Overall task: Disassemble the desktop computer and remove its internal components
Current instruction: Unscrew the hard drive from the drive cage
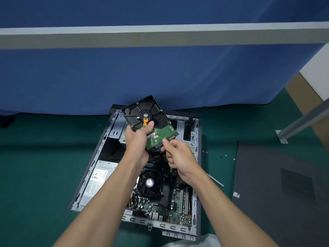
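An open desktop case (pixel 99 152) lies on its side on the green floor. Above it, my left hand (pixel 138 141) grips a hard drive (pixel 142 111), held tilted with its black underside and green circuit board facing me. My right hand (pixel 175 155) pinches a dark cable plug at the drive's connector edge; the plug itself is mostly hidden by my fingers. Inside the case I see the silver power supply (pixel 99 177), the round CPU fan (pixel 148 182) and the green motherboard (pixel 176 202).
The grey side panel (pixel 277 186) lies flat to the right of the case. Several loose screws (pixel 225 155) and a screwdriver shaft (pixel 216 180) sit between them. A blue cloth wall (pixel 160 73) rises behind, and a metal table leg (pixel 302 122) stands at right.
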